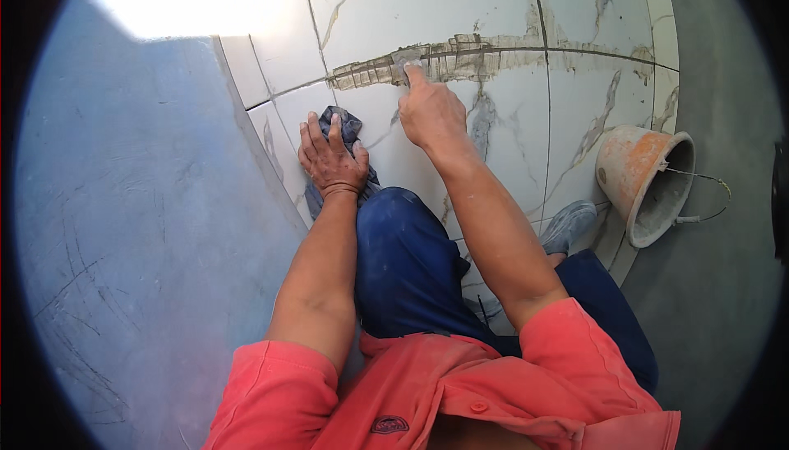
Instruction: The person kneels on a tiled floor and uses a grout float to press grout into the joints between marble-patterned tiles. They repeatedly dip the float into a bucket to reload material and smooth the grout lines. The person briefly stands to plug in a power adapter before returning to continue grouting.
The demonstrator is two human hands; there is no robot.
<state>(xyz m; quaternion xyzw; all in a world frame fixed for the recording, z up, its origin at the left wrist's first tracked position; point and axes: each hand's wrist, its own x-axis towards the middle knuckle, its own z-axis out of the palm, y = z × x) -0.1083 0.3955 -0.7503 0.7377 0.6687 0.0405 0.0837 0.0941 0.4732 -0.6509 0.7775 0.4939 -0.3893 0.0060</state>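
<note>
My right hand (433, 113) is closed round a small grey scraper (407, 57), most of which the hand hides. Its index finger presses along the tool, whose blade touches the grout-smeared joint (485, 52) between white marbled tiles. Grey-brown grout lies in streaks on both sides of this seam. Lower and to the left, my left hand (333, 154) lies with spread fingers on a crumpled dark cloth (348, 124). That cloth rests on the tiles beside my bent knee, partly covered by the hand.
A dirty orange-and-grey bucket (633, 166) with a wire handle lies tipped on its side at the right, by my shoe (569, 226). At the left runs a smooth blue-grey surface (148, 203) along the tile edge. Bright sunlight falls at the upper left.
</note>
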